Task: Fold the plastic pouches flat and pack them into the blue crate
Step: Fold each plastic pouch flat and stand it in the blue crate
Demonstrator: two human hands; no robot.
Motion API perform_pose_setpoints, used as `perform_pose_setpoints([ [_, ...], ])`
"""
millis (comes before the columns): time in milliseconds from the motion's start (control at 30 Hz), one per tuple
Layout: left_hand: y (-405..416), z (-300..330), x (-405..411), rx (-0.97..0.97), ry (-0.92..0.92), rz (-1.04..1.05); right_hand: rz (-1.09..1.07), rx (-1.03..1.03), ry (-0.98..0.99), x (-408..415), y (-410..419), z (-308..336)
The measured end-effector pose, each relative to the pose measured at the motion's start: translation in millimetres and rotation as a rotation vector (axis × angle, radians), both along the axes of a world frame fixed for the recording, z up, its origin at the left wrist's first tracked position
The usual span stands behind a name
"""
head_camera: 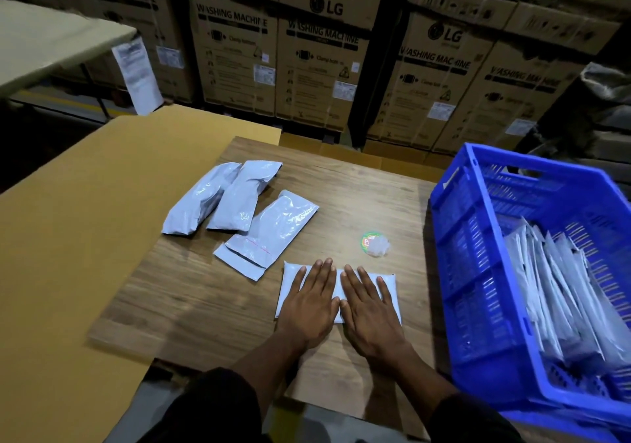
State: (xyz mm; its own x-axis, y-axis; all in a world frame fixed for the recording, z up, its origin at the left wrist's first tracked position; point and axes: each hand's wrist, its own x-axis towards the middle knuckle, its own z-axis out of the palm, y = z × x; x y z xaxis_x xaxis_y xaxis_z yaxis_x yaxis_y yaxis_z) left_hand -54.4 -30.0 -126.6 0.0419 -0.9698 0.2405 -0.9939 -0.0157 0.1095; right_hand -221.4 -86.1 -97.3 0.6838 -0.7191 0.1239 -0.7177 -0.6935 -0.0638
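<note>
Seen from above, looking down at a wooden tabletop [341, 186]. Near its front edge, a pale grey plastic pouch [389, 284] lying flat, pressed down by both hands side by side. Left hand [309, 301] palm down on the pouch's left half, fingers straight and slightly spread, gripping nothing. Right hand [370, 306] likewise flat on the right half, fingers straight, thumbs of both hands nearly touching at the middle. Farther back and to the left, three more grey pouches [239, 203] lying puffed and unfolded, two overlapping, the third just beside them. To the right of the hands, a small round green sticker [370, 243] on the wood. At the table's right, a blue crate [478, 237] tilted toward the viewer, with a row of flat pouches [560, 289] standing on edge inside. Under the table's left side, a large cardboard sheet [85, 220]. Behind, stacked washing machine cartons [321, 50].
</note>
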Motion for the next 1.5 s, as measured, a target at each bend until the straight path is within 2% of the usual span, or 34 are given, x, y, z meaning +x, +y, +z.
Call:
perform_pose_setpoints([
  [933, 5, 4, 9, 0.098, 0.109, -0.038, -0.007, 0.041, 0.060, -2, 1, 4],
  [1300, 19, 8, 18, 0.078, 0.155, 0.101, -0.044, 0.078, 0.117, 0, 7, 15],
  [1500, 20, 7, 16, 0.033, 0.147, 0.133, -0.154, 0.144, 0.137, -12, 5, 20],
])
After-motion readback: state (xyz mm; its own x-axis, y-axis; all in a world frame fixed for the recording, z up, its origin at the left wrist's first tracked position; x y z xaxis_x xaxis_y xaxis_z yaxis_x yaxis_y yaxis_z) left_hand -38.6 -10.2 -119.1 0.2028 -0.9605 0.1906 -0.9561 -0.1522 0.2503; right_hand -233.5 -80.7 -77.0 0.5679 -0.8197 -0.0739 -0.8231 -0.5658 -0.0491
